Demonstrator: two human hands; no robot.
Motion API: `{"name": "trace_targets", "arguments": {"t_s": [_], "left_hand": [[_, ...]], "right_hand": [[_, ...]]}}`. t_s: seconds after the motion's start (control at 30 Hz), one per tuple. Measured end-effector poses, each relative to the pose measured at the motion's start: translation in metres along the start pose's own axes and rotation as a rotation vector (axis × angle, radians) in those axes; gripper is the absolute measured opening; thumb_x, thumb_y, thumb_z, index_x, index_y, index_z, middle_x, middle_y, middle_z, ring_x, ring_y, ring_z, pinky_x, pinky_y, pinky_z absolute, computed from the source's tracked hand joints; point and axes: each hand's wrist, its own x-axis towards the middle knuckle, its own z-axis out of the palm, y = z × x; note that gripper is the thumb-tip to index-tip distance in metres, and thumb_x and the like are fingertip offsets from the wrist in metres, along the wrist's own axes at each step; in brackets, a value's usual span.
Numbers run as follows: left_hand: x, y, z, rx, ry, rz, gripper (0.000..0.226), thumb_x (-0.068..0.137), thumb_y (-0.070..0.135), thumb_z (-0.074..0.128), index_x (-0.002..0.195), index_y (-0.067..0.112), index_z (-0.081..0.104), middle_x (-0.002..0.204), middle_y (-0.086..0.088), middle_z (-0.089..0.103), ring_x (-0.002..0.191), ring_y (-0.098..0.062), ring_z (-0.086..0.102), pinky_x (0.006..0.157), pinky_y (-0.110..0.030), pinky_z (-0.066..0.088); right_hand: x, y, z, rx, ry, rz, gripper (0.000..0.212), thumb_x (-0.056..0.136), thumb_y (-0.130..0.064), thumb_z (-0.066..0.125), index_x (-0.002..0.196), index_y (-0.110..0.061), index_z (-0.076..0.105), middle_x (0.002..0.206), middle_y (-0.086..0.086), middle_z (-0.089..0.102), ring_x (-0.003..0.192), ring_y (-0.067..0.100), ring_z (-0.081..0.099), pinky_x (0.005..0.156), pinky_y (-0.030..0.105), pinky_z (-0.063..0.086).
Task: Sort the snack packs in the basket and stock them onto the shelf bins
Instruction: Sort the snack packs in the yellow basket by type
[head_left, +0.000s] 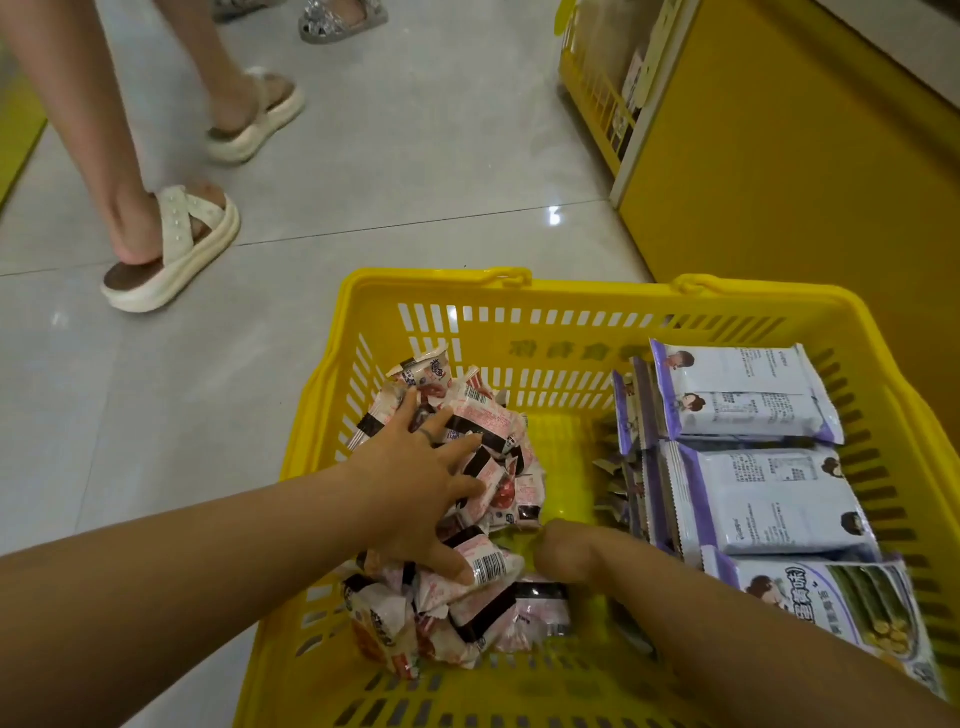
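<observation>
While my left hand (415, 483) lay spread flat on the pink snack packs (498, 431), heaped at nine o'clock in the basket (597, 291), my right hand (566, 551) hung just at their three o'clock; whether it gripped anything, I couldn't tell.

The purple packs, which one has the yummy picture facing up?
The purple pack nearest the camera: it shows green rolls, while the two beyond it show only printed backs.
</observation>
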Motion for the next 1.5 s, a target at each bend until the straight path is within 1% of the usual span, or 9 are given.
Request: {"name": "trace_targets", "arguments": {"t_s": [0.13,0.23,0.43,0.63,0.93,1.07,1.2,1.33,1.5], "left_hand": [[0.0,-0.002,0.003,-0.003,0.067,0.021,0.096,0.073,0.09,0.024,0.152,0.038,0.007,0.161,-0.006,-0.013,0.144,-0.042,-0.013,0.102,-0.067,-0.021],[0.002,-0.004,0.003,0.002,0.076,0.01,0.095,0.073,0.089,0.025,0.152,0.038,0.007,0.161,-0.007,-0.013,0.144,-0.042,-0.013,0.103,-0.066,-0.021],[-0.003,-0.003,-0.003,-0.009,0.11,0.024,0.092,0.077,0.086,0.028,0.151,0.035,0.014,0.162,-0.008,-0.005,0.146,-0.04,-0.005,0.107,-0.065,-0.016],[-0.012,-0.006,-0.009,0.064,0.242,-0.02,0.091,0.079,0.084,0.026,0.152,0.029,0.015,0.161,-0.01,0.007,0.147,-0.036,0.001,0.103,-0.061,-0.026],[-0.018,-0.01,-0.004,0.058,0.245,-0.015,0.089,0.08,0.082,0.031,0.152,0.033,0.015,0.16,-0.011,0.012,0.146,-0.037,0.007,0.102,-0.062,-0.026],[-0.019,-0.01,-0.003,0.075,0.283,-0.007,0.088,0.081,0.081,0.03,0.152,0.03,0.018,0.158,-0.011,0.017,0.146,-0.036,0.009,0.102,-0.062,-0.026],[-0.023,-0.01,-0.005,0.053,0.324,0.001,0.084,0.083,0.078,0.032,0.15,0.029,0.025,0.157,-0.011,0.021,0.146,-0.035,0.013,0.102,-0.06,-0.027],[-0.027,-0.01,-0.009,0.013,0.399,0.004,0.07,0.088,0.068,0.037,0.145,0.028,0.036,0.152,-0.009,0.032,0.144,-0.032,0.022,0.106,-0.06,-0.022],[-0.032,-0.014,-0.032,-0.042,0.518,0.004,0.046,0.096,0.05,0.038,0.137,0.028,0.043,0.145,-0.002,0.042,0.136,-0.025,0.036,0.114,-0.056,-0.009]], "right_hand": [[0.005,0.002,0.004,0.268,-0.066,-0.144,0.049,0.091,0.001,0.044,0.138,-0.01,0.033,0.118,0.018,0.056,0.095,0.026,0.057,0.075,0.036,0.052],[0.004,0.004,-0.001,0.324,-0.16,-0.131,0.038,0.091,0.001,0.046,0.125,-0.016,0.047,0.115,0.013,0.058,0.093,0.025,0.057,0.074,0.034,0.049],[0.006,-0.009,-0.027,0.437,0.407,-0.319,0.048,0.098,-0.015,0.047,0.144,-0.017,0.034,0.138,0.006,0.042,0.101,0.016,0.056,0.075,0.023,0.05],[0.005,-0.043,-0.031,0.194,0.178,-0.627,0.058,0.096,-0.004,0.039,0.149,-0.024,0.029,0.16,-0.001,0.012,0.147,0.016,0.009,0.115,0.029,0.019],[-0.006,-0.032,-0.037,0.412,0.236,-0.547,0.058,0.095,0.001,0.043,0.144,-0.029,0.036,0.145,-0.003,0.034,0.112,0.02,0.055,0.084,0.04,0.053],[-0.005,-0.022,-0.034,0.368,0.327,-0.459,0.054,0.092,-0.003,0.056,0.141,-0.019,0.04,0.144,0.003,0.042,0.121,0.021,0.051,0.079,0.023,0.048],[-0.002,-0.016,-0.027,0.35,0.278,-0.417,0.062,0.087,-0.007,0.066,0.14,-0.022,0.039,0.135,0.005,0.049,0.089,0.009,0.057,0.054,0.008,0.046],[-0.008,-0.014,-0.029,0.327,0.322,-0.383,0.067,0.087,-0.013,0.068,0.144,-0.021,0.033,0.143,0.008,0.043,0.121,0.025,0.052,0.077,0.023,0.051],[-0.043,-0.022,-0.059,0.173,0.392,-0.492,0.043,0.091,-0.022,0.063,0.131,-0.022,0.049,0.118,-0.002,0.057,0.094,0.007,0.058,0.067,0.016,0.048]]}}
